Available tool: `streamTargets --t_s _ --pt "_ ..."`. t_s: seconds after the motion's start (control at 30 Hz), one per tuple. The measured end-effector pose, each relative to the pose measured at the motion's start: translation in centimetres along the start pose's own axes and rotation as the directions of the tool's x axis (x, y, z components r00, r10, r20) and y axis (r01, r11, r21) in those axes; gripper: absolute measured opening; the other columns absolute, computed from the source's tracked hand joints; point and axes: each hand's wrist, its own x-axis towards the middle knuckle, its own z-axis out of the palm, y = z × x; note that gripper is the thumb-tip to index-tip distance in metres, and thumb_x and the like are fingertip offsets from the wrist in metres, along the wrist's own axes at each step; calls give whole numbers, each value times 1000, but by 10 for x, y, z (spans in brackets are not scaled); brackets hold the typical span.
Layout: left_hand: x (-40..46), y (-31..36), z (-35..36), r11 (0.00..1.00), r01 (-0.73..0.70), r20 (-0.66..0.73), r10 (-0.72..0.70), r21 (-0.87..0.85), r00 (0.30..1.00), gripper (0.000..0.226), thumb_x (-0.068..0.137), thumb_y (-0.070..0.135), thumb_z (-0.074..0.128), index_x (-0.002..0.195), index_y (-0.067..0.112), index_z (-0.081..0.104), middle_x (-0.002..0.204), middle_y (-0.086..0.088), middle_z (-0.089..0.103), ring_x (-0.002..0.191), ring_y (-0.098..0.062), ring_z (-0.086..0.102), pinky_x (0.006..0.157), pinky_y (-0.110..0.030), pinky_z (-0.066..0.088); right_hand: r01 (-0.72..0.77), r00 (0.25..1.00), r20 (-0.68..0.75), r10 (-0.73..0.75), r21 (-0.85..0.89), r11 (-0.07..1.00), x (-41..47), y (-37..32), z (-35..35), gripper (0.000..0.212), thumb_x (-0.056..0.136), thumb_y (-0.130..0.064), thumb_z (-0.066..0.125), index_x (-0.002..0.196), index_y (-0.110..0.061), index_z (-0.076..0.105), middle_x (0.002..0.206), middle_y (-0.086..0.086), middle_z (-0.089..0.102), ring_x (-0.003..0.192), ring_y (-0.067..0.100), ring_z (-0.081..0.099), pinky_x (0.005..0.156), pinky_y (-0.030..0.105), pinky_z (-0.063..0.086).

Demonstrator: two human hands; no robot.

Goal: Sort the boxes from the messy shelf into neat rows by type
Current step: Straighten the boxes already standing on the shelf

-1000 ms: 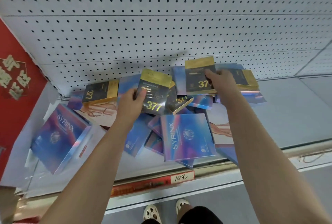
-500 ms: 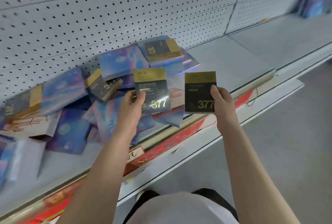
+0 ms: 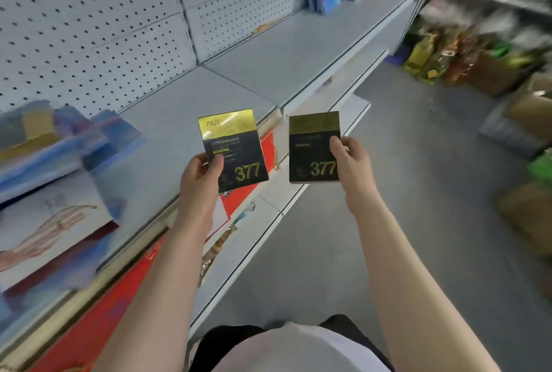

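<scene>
Your left hand (image 3: 198, 176) grips one black-and-gold 377 box (image 3: 234, 149); your right hand (image 3: 351, 159) grips its twin (image 3: 313, 147). Both stand upright, side by side over the shelf's front edge (image 3: 268, 125). Bare shelf lies ahead-right, nearer your right hand.

Behind the shelving I see a white perforated metal back panel (image 3: 89, 28). Under me runs the plain grey floor (image 3: 418, 162). Far right, blurred yellow and green packaged goods (image 3: 430, 58) sit on that floor beside brown cardboard cartons (image 3: 528, 108).
</scene>
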Motion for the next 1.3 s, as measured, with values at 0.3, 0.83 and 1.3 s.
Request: streamTargets --t_s 0.3,0.83,1.3 --pt "66 20 141 997 -6 95 -1 72 996 9 97 36 57 101 27 57 108 -3 70 99 -23 69 92 -50 54 -41 994 -100 38 -30 999 120 1 -76 28 97 -47 51 112 -24 57 95 -8 68 83 2 64 58 16 43" --pt "292 79 375 1000 -16 205 11 24 979 14 88 35 61 100 28 61 102 2 72 97 -21 70 88 -43 56 -17 988 -157 11 -36 999 412 -65 -127 24 96 -46 50 108 -26 56 93 -9 70 76 -3 66 55 10 43" --pt "459 114 604 1000 -26 40 26 -9 999 4 92 30 61 96 28 61 99 2 72 92 -16 70 93 -48 55 12 1000 -23 -13 -22 1000 725 -88 -192 18 97 -45 52 102 -28 56 79 -16 68 66 -11 63 51 6 42"
